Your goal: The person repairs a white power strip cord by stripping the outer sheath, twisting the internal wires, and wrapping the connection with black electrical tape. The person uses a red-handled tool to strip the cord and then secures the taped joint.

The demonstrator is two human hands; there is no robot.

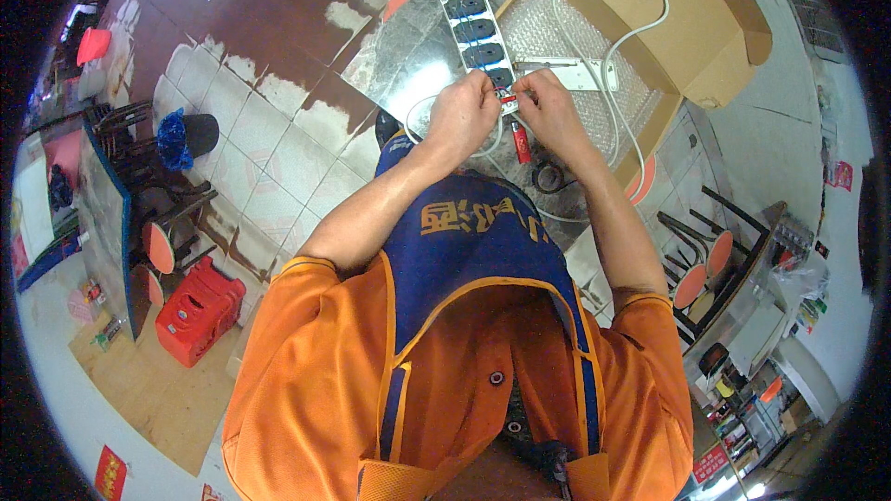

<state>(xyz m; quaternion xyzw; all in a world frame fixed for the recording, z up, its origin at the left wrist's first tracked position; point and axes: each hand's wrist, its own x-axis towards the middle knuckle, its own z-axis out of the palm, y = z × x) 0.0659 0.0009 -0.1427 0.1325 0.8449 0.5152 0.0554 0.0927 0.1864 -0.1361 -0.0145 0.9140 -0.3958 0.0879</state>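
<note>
An opened white power strip (476, 32) lies on the dark glossy tabletop, its black socket parts and blue wires bared. At its near end my left hand (465, 113) pinches with thumb and forefinger. My right hand (552, 111) pinches from the other side, a few centimetres apart. Small red and white parts (509, 100) show between them; what each fingertip holds is too small to make out. A long white cover plate (587, 77) lies beyond my right hand, with a thin screwdriver (546, 63) on it. A red lighter-like object (521, 142) lies nearest my right wrist.
A black tape roll (549, 177) rests near the table's front edge. White cable (620, 121) loops across an open cardboard box (710, 23) lined with bubble wrap (640, 48). Orange-seated stools (689, 287) stand at the right. A red plastic crate (200, 313) sits on the left floor.
</note>
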